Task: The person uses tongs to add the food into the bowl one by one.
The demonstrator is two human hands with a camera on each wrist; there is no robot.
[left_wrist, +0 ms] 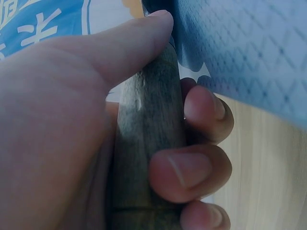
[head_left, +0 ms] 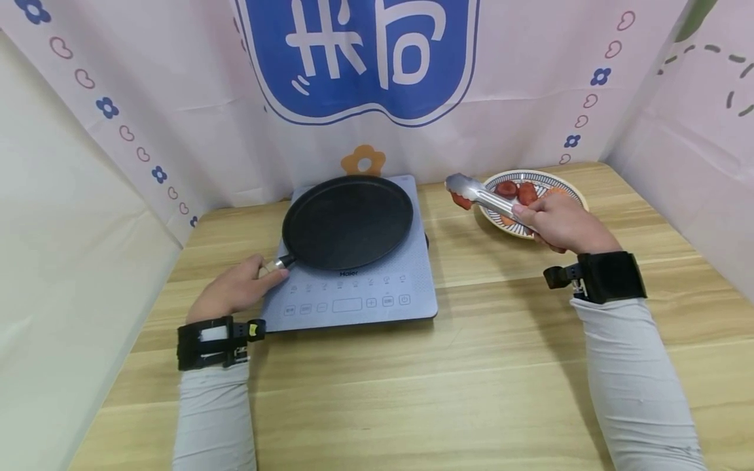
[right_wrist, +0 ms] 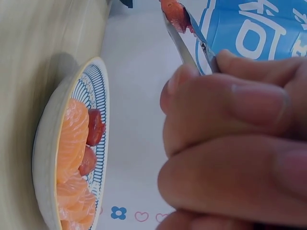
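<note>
Your left hand (head_left: pixel 238 288) is wrapped around the handle (left_wrist: pixel 148 139) of the pan (head_left: pixel 347 222), thumb lying along the top and the fingers (left_wrist: pixel 189 175) curled under it, so the pan stays steady and flat on the cooker (head_left: pixel 353 288). This grip looks meant to stop the pan from turning or sliding, since the cooker has a smooth surface. Your right hand (head_left: pixel 559 222) squeezes the tongs (head_left: pixel 483 198) near their back end, and the tips are closed on one red piece (head_left: pixel 461 199) of food. The piece hangs in the air between the plate (head_left: pixel 574 193) and the pan, just beside the plate rim and well apart from the pan. Holding the tongs far back gives you reach, and it keeps the hand away from the pan. The plate sits on the tabletop (head_left: pixel 412 379) to the right of the cooker, with more red pieces and orange slices (right_wrist: pixel 72 143) in it. Some things are hard to see: your right hand covers the near part of the plate in the head view, so I cannot count the food. In the right wrist view the tongs' tips are cut off at the top edge. The left wrist view shows only the handle and a corner of the cooker. Whether the cooker is switched on I cannot tell.
</note>
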